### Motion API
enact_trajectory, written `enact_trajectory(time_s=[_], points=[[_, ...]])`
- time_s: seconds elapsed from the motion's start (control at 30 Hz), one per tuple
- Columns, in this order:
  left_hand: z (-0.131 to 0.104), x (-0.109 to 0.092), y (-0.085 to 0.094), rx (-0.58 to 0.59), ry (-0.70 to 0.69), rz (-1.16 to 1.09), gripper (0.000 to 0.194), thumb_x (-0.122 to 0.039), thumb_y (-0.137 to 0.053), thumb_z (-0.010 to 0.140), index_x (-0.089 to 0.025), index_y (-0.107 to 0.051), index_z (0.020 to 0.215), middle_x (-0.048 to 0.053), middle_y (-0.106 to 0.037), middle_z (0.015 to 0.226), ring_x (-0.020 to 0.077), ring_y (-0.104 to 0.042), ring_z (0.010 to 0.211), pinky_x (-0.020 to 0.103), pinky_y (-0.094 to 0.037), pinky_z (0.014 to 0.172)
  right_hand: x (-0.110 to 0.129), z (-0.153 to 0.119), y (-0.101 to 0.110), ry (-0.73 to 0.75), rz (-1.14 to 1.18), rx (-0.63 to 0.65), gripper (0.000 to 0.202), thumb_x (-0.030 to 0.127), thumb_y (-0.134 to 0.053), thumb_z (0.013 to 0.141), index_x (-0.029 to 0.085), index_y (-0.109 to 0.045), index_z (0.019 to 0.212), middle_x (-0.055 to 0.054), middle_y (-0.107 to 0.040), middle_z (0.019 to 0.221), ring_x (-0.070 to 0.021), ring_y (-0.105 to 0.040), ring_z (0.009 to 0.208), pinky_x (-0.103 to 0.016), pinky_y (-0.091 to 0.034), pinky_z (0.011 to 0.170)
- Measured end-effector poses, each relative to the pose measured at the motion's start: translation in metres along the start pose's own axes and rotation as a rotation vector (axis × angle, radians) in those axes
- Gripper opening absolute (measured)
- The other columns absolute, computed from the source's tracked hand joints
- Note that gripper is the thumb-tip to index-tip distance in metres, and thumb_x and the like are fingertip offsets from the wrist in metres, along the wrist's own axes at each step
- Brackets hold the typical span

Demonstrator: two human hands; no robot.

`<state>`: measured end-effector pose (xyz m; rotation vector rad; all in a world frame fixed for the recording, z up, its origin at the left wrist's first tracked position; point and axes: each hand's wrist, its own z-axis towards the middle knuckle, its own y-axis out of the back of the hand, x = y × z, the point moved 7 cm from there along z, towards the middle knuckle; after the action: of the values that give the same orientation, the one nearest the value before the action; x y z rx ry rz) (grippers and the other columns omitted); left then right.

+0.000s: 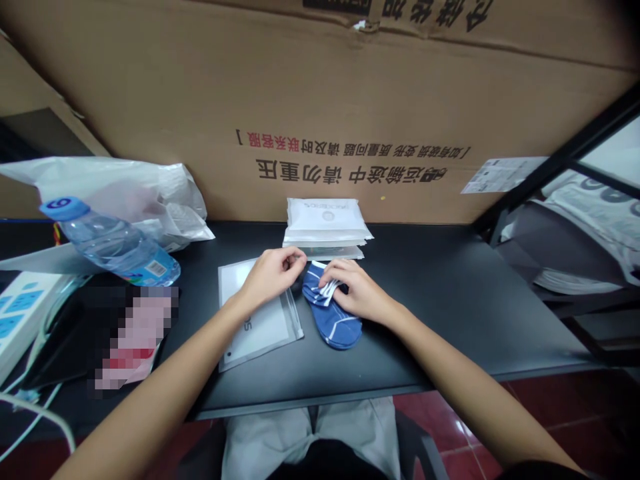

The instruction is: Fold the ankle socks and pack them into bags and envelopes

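Blue socks with white lines (336,327) lie on the black table, toes toward me. My right hand (361,288) is closed on their striped white cuffs, thumb and fingers pinching the fabric. Just left of the socks is my left hand (273,272), its thumb and fingertips pressed together; whatever may be between them is too small to make out. Partly beneath that hand and wrist lies a flat frosted zip bag (265,333) with dark lettering. Beyond both hands, a stack of white zip bags (325,219) rests against the cardboard.
A large cardboard box (320,93) walls off the back of the table (450,300). To the left are a tilted water bottle (115,240), a white plastic bag (170,193), a power strip (25,320) with cables, and a pink item (137,333). A black metal frame (555,167) stands right.
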<state>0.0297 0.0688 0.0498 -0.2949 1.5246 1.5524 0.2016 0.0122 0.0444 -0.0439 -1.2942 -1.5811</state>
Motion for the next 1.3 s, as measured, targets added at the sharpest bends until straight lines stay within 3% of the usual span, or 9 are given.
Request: enact_trajectory(time_s=[0.23,0.37,0.5,0.67,0.83,0.97,1.1,1.23,1.3], points=[[0.000,-0.001,-0.010,0.121,-0.062,0.159,0.017,-0.032,-0.064,0.092,-0.020,-0.076,0.089,-0.001,-0.069,0.068,0.0139,-0.059,0.060,0.026,-0.038,0.062,0.008,-0.001,-0.003,0.047,0.047,0.043,0.037,-0.005,-0.055,0.085,0.024,-0.069,0.102,-0.006,-0.067,0.110,-0.0245,-0.063,0.109,-0.042,-0.051,0.100],[-0.002,-0.013,-0.004,0.132,-0.087,-0.014,0.019,-0.034,-0.067,0.091,-0.018,-0.074,0.085,-0.002,-0.064,0.064,0.0125,-0.055,0.058,0.025,-0.039,0.061,0.006,-0.001,0.004,0.038,-0.031,-0.048,0.029,0.000,-0.059,0.086,0.024,-0.068,0.100,-0.011,-0.061,0.137,-0.0298,-0.055,0.130,-0.050,-0.045,0.112],[-0.005,-0.023,-0.009,0.271,-0.111,-0.237,0.030,-0.043,-0.064,0.096,-0.016,-0.075,0.087,0.002,-0.070,0.074,0.0148,-0.060,0.067,0.025,-0.045,0.065,0.000,-0.002,0.005,-0.012,0.001,-0.068,0.042,-0.002,-0.059,0.081,0.025,-0.063,0.112,-0.007,-0.070,0.118,-0.0273,-0.062,0.115,-0.045,-0.050,0.103],[0.001,-0.007,-0.001,0.082,-0.087,0.046,0.028,-0.039,-0.057,0.100,-0.018,-0.076,0.098,0.002,-0.072,0.079,0.0166,-0.062,0.070,0.027,-0.042,0.067,0.005,-0.001,0.003,0.048,0.029,-0.008,0.047,-0.006,-0.056,0.079,0.025,-0.065,0.114,-0.005,-0.072,0.112,-0.0250,-0.063,0.107,-0.041,-0.049,0.098],[-0.001,-0.005,-0.014,0.171,-0.182,0.228,0.018,-0.034,-0.062,0.097,-0.021,-0.074,0.101,0.001,-0.071,0.087,0.0179,-0.065,0.080,0.028,-0.043,0.076,0.012,0.000,0.004,0.087,0.039,0.025,0.041,-0.008,-0.054,0.079,0.024,-0.067,0.101,-0.004,-0.070,0.102,-0.0248,-0.063,0.102,-0.041,-0.050,0.095],[-0.003,-0.012,-0.012,0.143,-0.211,0.230,0.016,-0.033,-0.061,0.098,-0.022,-0.071,0.099,0.003,-0.072,0.095,0.0188,-0.066,0.085,0.030,-0.043,0.080,0.012,0.000,0.005,0.089,0.072,-0.003,0.042,-0.006,-0.054,0.080,0.025,-0.068,0.104,-0.007,-0.067,0.115,-0.0257,-0.063,0.113,-0.044,-0.052,0.101],[-0.004,-0.019,-0.009,0.169,-0.147,0.019,0.016,-0.036,-0.064,0.097,-0.021,-0.070,0.095,0.001,-0.072,0.087,0.0175,-0.064,0.077,0.029,-0.046,0.077,0.009,0.000,0.007,0.058,0.001,-0.049,0.037,-0.002,-0.057,0.082,0.025,-0.068,0.105,-0.011,-0.061,0.137,-0.0295,-0.058,0.129,-0.050,-0.048,0.109],[-0.005,-0.026,-0.015,0.301,-0.104,-0.328,0.027,-0.043,-0.061,0.100,-0.018,-0.069,0.094,0.003,-0.074,0.089,0.0177,-0.067,0.081,0.028,-0.050,0.076,0.004,-0.001,0.008,-0.007,0.012,-0.072,0.034,0.001,-0.062,0.082,0.024,-0.064,0.107,-0.007,-0.070,0.114,-0.0273,-0.063,0.109,-0.045,-0.050,0.100],[-0.003,-0.022,-0.011,0.260,-0.085,-0.304,0.035,-0.046,-0.053,0.105,-0.018,-0.070,0.094,0.004,-0.074,0.087,0.0181,-0.067,0.080,0.028,-0.049,0.075,0.003,-0.001,0.009,-0.027,0.026,-0.075,0.045,-0.001,-0.062,0.078,0.024,-0.062,0.115,-0.006,-0.070,0.109,-0.0260,-0.063,0.102,-0.042,-0.050,0.095]])
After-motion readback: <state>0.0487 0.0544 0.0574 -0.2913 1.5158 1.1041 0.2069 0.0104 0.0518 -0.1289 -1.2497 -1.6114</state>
